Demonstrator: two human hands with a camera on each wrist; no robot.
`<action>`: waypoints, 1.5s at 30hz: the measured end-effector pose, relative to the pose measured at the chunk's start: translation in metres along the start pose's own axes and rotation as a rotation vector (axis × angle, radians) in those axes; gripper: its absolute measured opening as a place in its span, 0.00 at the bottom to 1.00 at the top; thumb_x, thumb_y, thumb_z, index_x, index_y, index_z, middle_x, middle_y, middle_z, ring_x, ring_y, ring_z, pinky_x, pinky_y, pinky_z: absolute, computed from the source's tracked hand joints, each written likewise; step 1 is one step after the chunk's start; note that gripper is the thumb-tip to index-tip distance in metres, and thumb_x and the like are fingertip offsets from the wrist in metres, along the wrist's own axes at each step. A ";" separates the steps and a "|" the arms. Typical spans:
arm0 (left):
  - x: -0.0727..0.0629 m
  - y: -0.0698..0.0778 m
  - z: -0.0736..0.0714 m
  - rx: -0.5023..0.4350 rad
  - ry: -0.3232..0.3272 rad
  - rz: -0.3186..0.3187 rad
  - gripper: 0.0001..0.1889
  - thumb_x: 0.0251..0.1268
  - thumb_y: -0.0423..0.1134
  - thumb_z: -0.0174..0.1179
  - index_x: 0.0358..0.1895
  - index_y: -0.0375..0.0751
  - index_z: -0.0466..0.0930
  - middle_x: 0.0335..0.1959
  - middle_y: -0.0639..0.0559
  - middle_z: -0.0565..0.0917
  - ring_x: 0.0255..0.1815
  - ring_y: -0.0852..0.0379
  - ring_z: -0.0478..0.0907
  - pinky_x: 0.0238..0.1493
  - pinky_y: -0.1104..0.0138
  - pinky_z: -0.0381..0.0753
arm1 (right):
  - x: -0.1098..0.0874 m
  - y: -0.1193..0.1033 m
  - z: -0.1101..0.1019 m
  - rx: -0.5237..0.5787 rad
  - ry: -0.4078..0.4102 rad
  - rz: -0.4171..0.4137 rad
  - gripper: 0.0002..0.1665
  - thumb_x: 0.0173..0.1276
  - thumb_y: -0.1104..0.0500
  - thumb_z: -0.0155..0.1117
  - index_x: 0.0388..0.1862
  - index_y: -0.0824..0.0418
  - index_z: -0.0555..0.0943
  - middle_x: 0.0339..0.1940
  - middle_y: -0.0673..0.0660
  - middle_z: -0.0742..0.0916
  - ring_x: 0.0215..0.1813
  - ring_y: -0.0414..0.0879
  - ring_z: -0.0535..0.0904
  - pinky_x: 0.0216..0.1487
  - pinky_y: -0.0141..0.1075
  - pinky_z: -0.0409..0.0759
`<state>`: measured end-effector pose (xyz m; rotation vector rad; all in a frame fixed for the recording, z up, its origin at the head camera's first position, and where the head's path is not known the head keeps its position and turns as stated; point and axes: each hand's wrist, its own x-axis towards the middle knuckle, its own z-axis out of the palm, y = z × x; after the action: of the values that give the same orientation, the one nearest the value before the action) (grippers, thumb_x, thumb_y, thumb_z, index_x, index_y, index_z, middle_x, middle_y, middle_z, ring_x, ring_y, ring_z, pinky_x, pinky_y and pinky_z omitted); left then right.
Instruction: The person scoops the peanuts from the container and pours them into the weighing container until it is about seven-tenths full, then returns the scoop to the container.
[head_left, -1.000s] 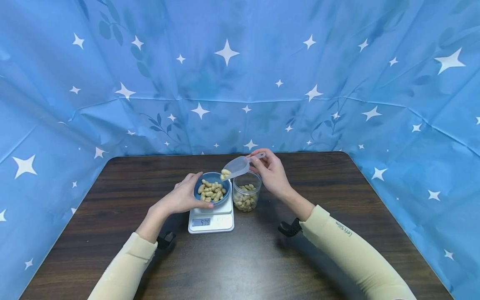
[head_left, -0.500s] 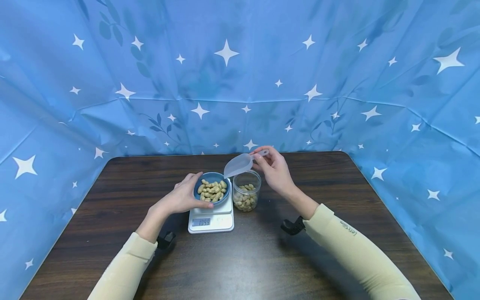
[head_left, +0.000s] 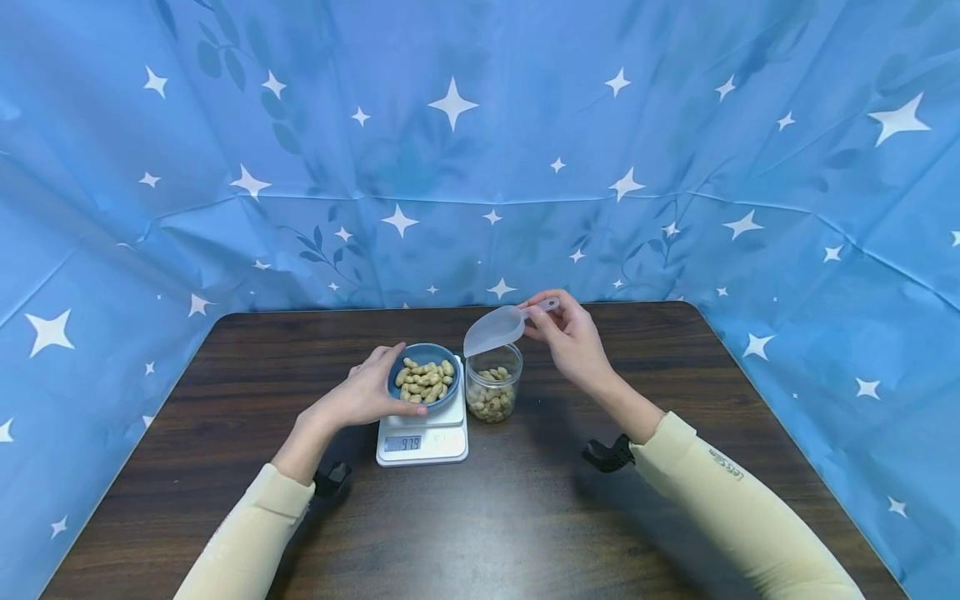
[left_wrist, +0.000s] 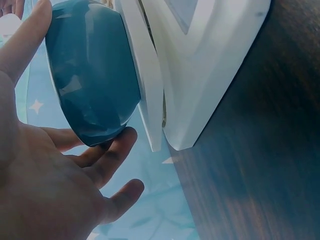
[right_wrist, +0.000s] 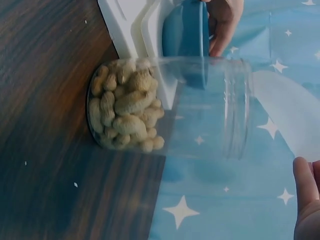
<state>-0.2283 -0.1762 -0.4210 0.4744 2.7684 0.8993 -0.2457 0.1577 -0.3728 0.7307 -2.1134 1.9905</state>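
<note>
A blue bowl (head_left: 424, 352) of unshelled peanuts (head_left: 426, 382) stands on a white kitchen scale (head_left: 442, 447) with a lit display. My left hand (head_left: 366, 392) holds the bowl from the left, thumb at the near side and fingers round the far side. In the left wrist view, the fingertips touch the bowl's wall (left_wrist: 95, 75). With its thumb and fingers, my right hand (head_left: 576, 343) pinches the handle of a translucent plastic scoop (head_left: 493, 330). No peanuts show in the scoop, tilted above the mouth of a clear jar (right_wrist: 200, 120). Peanuts (right_wrist: 130, 107) fill the jar's lower part.
Jar and scale stand side by side on a dark wooden table (head_left: 480, 533). Behind the table hangs a blue curtain (head_left: 480, 167) with white stars. Small white specks lie on the wood near the jar in the right wrist view.
The scoop held peanuts over the bowl's edge earlier; these are now in the bowl. My right hand has drawn the scoop rightward over the jar. The scale's reading has risen; my left hand stays put.
</note>
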 end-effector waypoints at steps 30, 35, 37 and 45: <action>0.018 0.037 0.015 -0.020 0.113 0.227 0.51 0.60 0.63 0.71 0.81 0.43 0.59 0.75 0.45 0.65 0.74 0.46 0.65 0.74 0.38 0.46 | 0.013 -0.021 -0.012 -0.434 -0.230 0.145 0.11 0.82 0.56 0.58 0.54 0.63 0.77 0.49 0.58 0.87 0.48 0.49 0.86 0.48 0.39 0.85; 0.025 0.047 0.022 0.001 0.118 0.253 0.48 0.61 0.61 0.71 0.80 0.43 0.61 0.74 0.45 0.68 0.73 0.46 0.66 0.74 0.38 0.47 | 0.015 -0.023 -0.009 -0.541 -0.301 0.110 0.10 0.82 0.56 0.58 0.54 0.59 0.78 0.40 0.54 0.86 0.40 0.46 0.84 0.42 0.43 0.82; 0.027 0.050 0.024 0.011 0.115 0.261 0.48 0.61 0.61 0.71 0.79 0.42 0.62 0.74 0.44 0.69 0.73 0.45 0.66 0.74 0.37 0.48 | 0.016 -0.024 -0.007 -0.564 -0.331 0.090 0.09 0.81 0.57 0.58 0.53 0.59 0.78 0.38 0.54 0.86 0.38 0.46 0.83 0.39 0.45 0.80; 0.035 0.058 0.031 0.037 0.109 0.287 0.49 0.60 0.61 0.72 0.79 0.41 0.63 0.73 0.43 0.70 0.74 0.45 0.66 0.73 0.36 0.50 | 0.021 -0.023 -0.002 -0.643 -0.429 0.046 0.08 0.82 0.58 0.57 0.52 0.61 0.78 0.38 0.53 0.85 0.36 0.50 0.81 0.37 0.44 0.78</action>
<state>-0.2379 -0.1025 -0.4141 0.8716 2.8662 0.9602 -0.2542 0.1545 -0.3427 1.0329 -2.7981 1.0937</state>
